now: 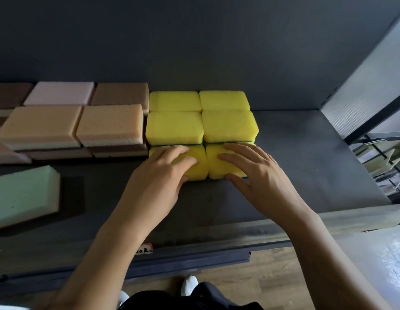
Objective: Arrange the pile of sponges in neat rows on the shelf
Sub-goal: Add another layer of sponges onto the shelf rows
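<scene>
Our left hand (158,175) and right hand (259,173) press flat, fingers relaxed, on the two front yellow sponges (200,168). We see these side by side on the shelf (306,153), touching the yellow row (174,128) behind.

The dark grey shelf (295,157) carries a block of yellow sponges (175,127) at its middle, two across and three deep toward 12 o'clock, their sides touching. At 10 o'clock, just beside them, tan, brown and pink sponges (110,123) lie in rows, seemingly stacked two high. A pale green foam block (24,193) lies apart at 8 o'clock. A small label (144,248) sits on the front lip at 6 o'clock.
</scene>
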Tool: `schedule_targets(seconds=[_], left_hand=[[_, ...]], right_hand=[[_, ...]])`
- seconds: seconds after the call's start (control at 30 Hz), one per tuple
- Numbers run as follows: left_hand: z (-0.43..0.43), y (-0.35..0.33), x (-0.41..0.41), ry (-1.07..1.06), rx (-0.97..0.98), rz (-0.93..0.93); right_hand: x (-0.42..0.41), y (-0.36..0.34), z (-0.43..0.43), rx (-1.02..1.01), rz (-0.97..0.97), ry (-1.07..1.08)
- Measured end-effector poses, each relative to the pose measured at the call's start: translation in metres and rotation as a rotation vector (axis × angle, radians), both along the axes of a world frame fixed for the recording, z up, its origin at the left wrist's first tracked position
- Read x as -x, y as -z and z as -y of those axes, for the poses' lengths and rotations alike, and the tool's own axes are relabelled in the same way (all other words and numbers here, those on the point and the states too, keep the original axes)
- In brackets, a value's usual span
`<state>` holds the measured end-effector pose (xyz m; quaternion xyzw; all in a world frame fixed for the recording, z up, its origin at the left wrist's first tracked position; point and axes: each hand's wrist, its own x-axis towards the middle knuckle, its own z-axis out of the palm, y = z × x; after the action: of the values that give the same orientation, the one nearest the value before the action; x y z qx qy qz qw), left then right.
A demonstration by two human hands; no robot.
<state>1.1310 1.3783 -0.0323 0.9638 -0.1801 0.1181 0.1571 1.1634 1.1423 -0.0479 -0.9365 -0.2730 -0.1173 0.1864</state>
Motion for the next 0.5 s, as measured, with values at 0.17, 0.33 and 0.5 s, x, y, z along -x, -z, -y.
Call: schedule_targets(seconds=[0.17,0.33,0.5], left_hand=[[0.002,0.001,-0.002,-0.004,-0.009,0.005],[0.001,0.000,-0.002,0.001,-0.013,0.011],[-0.007,-0.008,0.005,0.023,0.043,-0.005]], right_hand=[[-0.001,0.005,-0.006,0.005,0.031,0.009],[0.002,0.004,-0.008,-0.004,0.024,0.017],[0.012,-0.015,-0.019,-0.042,-0.016,-0.022]])
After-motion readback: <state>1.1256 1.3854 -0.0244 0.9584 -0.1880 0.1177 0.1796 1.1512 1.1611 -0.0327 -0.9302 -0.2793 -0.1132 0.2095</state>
